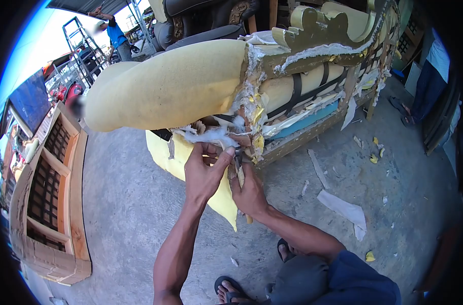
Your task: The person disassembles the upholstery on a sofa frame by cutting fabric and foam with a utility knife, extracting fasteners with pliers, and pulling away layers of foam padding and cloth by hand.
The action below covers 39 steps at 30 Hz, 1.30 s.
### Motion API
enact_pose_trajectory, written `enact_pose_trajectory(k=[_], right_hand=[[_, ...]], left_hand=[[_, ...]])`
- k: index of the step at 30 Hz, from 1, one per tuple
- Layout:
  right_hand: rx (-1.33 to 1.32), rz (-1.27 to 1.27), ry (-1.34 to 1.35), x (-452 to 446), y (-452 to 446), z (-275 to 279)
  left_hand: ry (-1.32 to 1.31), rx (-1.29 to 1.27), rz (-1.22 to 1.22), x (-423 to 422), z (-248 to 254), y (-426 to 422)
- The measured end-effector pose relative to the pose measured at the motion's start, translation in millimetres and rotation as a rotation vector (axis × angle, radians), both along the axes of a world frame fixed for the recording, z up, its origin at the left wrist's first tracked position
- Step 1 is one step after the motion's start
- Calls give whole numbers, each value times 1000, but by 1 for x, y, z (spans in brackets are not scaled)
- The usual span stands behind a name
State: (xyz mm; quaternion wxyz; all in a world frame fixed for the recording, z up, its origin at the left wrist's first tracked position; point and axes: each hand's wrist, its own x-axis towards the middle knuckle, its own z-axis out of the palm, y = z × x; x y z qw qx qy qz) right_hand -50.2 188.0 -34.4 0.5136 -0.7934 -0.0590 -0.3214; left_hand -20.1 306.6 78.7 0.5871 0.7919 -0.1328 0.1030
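Note:
A stripped sofa frame stands before me, its thick foam armrest jutting to the left. Below that armrest, my left hand pinches the torn edge of the covering, with white fluffy batting right above the fingers. Close beside it, my right hand is wrapped round a hand tool with a dark metal head and a pale handle. The tool's head meets the torn edge by my left thumb; its exact kind is hard to make out. A yellow foam sheet hangs down behind both hands.
A wooden frame with black webbing lies on the left. Fabric scraps and yellow foam bits are strewn over the concrete floor. Dark sofas stand behind. A person in blue is at back left; another person stands right.

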Motion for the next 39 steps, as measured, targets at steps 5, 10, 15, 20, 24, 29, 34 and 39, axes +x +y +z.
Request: enact_pose_trajectory(k=[5, 10, 15, 20, 24, 29, 34, 39], right_hand=[[301, 322, 513, -26, -16, 51], [941, 686, 785, -28, -37, 84], [1091, 685, 741, -34, -16, 105], [1106, 690, 660, -31, -14, 84], [675, 526, 634, -27, -12, 74], [157, 552, 714, -19, -65, 81], [-199, 636, 917, -8, -100, 129], [-258, 652, 855, -10, -99, 128]], left_hand=[[-60, 257, -2, 15, -8, -3], [55, 231, -103, 8, 20, -2], [121, 216, -177, 9, 22, 2], [169, 101, -297, -2, -19, 20], [476, 218, -521, 5, -26, 48], [398, 220, -531, 7, -35, 50], [367, 4, -337, 6, -8, 29], [204, 61, -118, 14, -5, -6]])
